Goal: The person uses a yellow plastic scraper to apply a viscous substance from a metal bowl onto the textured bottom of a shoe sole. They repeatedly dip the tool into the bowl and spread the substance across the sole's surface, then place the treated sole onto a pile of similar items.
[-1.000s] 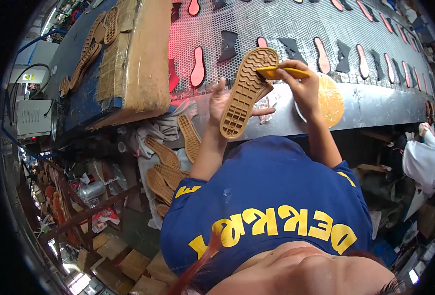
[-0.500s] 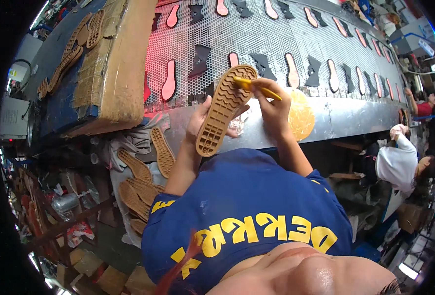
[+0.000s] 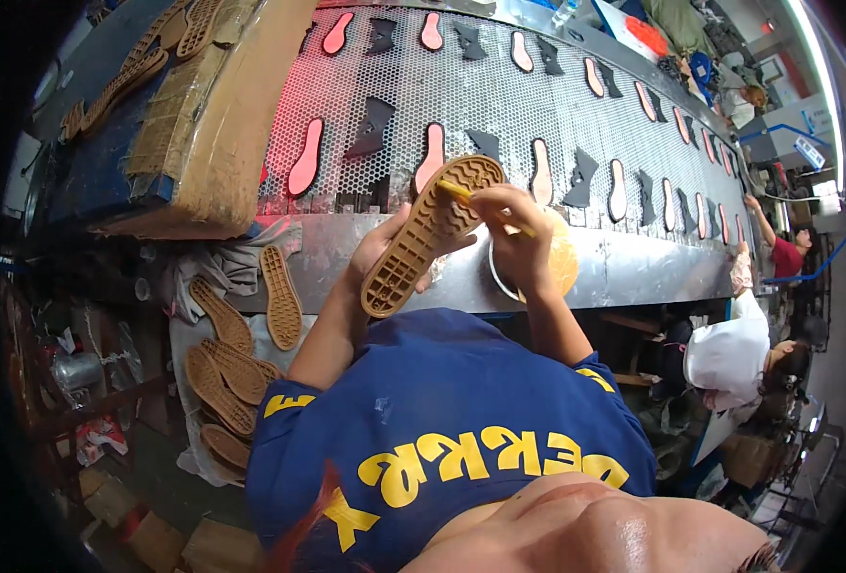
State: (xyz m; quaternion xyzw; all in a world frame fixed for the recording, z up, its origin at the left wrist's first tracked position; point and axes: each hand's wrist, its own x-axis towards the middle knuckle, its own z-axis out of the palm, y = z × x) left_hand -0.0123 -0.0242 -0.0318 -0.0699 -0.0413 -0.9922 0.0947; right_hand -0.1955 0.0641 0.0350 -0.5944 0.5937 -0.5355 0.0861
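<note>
Here, left hand (image 3: pixel 377 250): tan sole (image 3: pixel 429 234) | right hand (image 3: pixel 518 234): yellow brush (image 3: pixel 480 200)

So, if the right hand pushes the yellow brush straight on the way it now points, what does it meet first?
Most likely the tan shoe sole: the right hand aims the yellow brush up-left at its toe end, where the tip seems to touch already.

My view drifted, work now sits more centre-frame. Sole (image 3: pixel 429 235) tilted steeper in left hand (image 3: pixel 377 250). Right hand (image 3: pixel 516 229) moved brush (image 3: pixel 485 205) to sole's toe edge.
</note>
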